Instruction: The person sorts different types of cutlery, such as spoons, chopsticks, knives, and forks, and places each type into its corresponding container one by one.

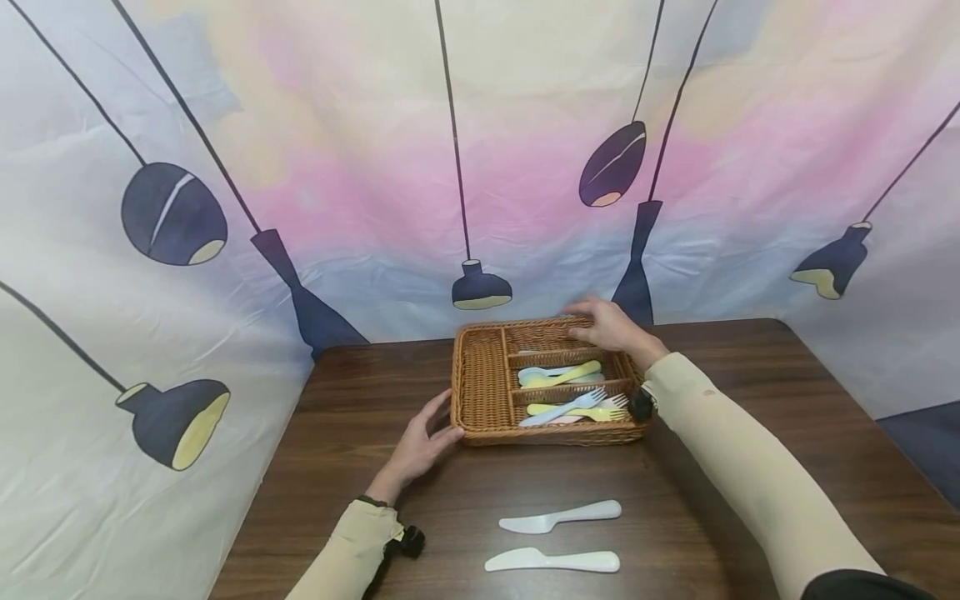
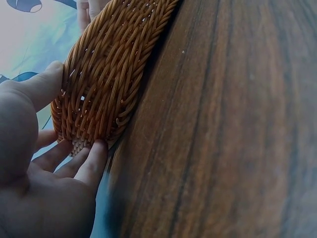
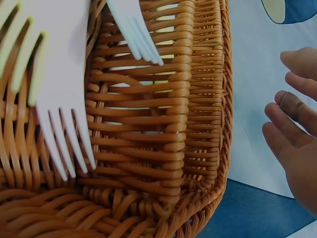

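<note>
A brown wicker cutlery basket (image 1: 481, 375) with compartments sits at the table's back edge. My left hand (image 1: 420, 446) touches its near left corner, thumb and fingers spread, fingertips against the weave (image 2: 104, 74) in the left wrist view. Over the far right corner is my right hand (image 1: 615, 327); the right wrist view shows its loose fingers (image 3: 285, 126) apart from the rim. The near compartment holds several forks, among them a light blue fork (image 1: 562, 410) and a pale fork (image 3: 62, 69). A yellow spoon (image 1: 573, 372) lies with blue ones in the middle compartment.
Two white knives lie on the dark wooden table (image 1: 360, 408) in front of the basket: the farther knife (image 1: 558, 517) and the nearer knife (image 1: 551, 561). A cloth backdrop (image 1: 390, 208) with printed lamps hangs behind the table and down its left side.
</note>
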Action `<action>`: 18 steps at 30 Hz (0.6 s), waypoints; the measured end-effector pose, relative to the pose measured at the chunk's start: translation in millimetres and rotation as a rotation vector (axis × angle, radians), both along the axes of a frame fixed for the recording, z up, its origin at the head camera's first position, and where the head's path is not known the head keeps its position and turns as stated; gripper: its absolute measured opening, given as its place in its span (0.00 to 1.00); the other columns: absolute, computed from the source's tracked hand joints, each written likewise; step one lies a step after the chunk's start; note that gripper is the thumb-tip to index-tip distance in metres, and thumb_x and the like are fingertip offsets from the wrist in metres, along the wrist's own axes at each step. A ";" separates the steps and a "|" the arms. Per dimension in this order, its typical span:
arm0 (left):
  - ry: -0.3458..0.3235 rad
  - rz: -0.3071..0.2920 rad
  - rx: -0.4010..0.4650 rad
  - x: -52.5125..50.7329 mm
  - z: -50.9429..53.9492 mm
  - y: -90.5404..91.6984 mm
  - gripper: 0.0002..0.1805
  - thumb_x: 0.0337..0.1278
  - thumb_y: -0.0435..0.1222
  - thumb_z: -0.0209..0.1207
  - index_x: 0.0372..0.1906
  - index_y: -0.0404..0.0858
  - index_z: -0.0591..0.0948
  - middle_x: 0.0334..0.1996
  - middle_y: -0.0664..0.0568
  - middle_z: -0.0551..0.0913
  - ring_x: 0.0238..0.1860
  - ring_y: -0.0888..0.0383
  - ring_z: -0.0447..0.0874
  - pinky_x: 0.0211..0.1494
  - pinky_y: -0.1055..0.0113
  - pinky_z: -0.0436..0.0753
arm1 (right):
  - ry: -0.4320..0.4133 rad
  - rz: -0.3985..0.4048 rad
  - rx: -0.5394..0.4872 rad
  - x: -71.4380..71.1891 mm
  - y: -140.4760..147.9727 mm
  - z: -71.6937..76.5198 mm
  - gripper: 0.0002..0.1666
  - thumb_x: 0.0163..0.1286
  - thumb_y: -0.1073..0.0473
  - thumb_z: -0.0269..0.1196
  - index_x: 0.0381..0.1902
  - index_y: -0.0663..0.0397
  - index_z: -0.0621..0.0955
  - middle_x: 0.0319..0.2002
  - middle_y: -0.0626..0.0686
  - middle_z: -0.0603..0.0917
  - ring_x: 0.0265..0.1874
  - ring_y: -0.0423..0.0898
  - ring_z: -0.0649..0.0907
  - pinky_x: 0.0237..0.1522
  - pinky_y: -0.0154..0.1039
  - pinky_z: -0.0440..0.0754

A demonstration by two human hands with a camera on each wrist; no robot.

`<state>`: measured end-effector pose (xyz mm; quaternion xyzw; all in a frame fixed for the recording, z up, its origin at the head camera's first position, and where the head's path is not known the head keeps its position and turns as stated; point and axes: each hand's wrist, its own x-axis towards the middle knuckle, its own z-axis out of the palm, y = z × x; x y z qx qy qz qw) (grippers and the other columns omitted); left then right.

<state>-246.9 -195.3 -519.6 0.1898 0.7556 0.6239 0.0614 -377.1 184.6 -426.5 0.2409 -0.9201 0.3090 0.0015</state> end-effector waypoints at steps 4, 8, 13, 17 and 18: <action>-0.003 0.008 0.000 0.6 -1.3 -0.8 0.40 0.61 0.30 0.62 0.75 0.36 0.57 0.75 0.37 0.54 0.73 0.39 0.58 0.67 0.64 0.76 | -0.006 0.007 -0.012 2.4 -0.6 -0.6 0.28 0.69 0.56 0.64 0.64 0.59 0.75 0.63 0.62 0.74 0.61 0.62 0.74 0.57 0.61 0.78; -0.002 0.006 -0.008 0.9 -2.0 -0.5 0.40 0.62 0.31 0.62 0.75 0.36 0.57 0.75 0.36 0.54 0.72 0.37 0.58 0.67 0.64 0.76 | -0.023 0.008 -0.018 6.3 -1.1 -1.8 0.28 0.69 0.57 0.64 0.64 0.60 0.75 0.62 0.62 0.75 0.59 0.62 0.76 0.57 0.60 0.79; -0.019 0.008 -0.010 0.7 -1.4 0.3 0.40 0.62 0.31 0.62 0.75 0.37 0.57 0.75 0.37 0.53 0.73 0.39 0.58 0.67 0.64 0.76 | -0.031 0.027 -0.031 12.0 -2.9 -4.3 0.28 0.69 0.57 0.64 0.65 0.60 0.74 0.62 0.63 0.76 0.59 0.62 0.77 0.58 0.59 0.79; -0.019 0.014 -0.008 0.4 -0.3 0.2 0.39 0.62 0.31 0.62 0.75 0.37 0.58 0.75 0.38 0.54 0.73 0.40 0.57 0.68 0.64 0.75 | -0.012 0.038 -0.026 15.1 -4.5 -5.4 0.29 0.69 0.55 0.64 0.65 0.60 0.74 0.62 0.63 0.76 0.57 0.62 0.78 0.58 0.58 0.80; -0.016 0.012 -0.008 0.4 0.0 0.1 0.39 0.62 0.31 0.62 0.75 0.37 0.57 0.75 0.38 0.54 0.73 0.40 0.57 0.68 0.64 0.75 | -0.011 0.040 -0.022 16.3 -5.0 -5.4 0.30 0.69 0.55 0.63 0.66 0.60 0.73 0.62 0.63 0.76 0.58 0.62 0.77 0.58 0.58 0.80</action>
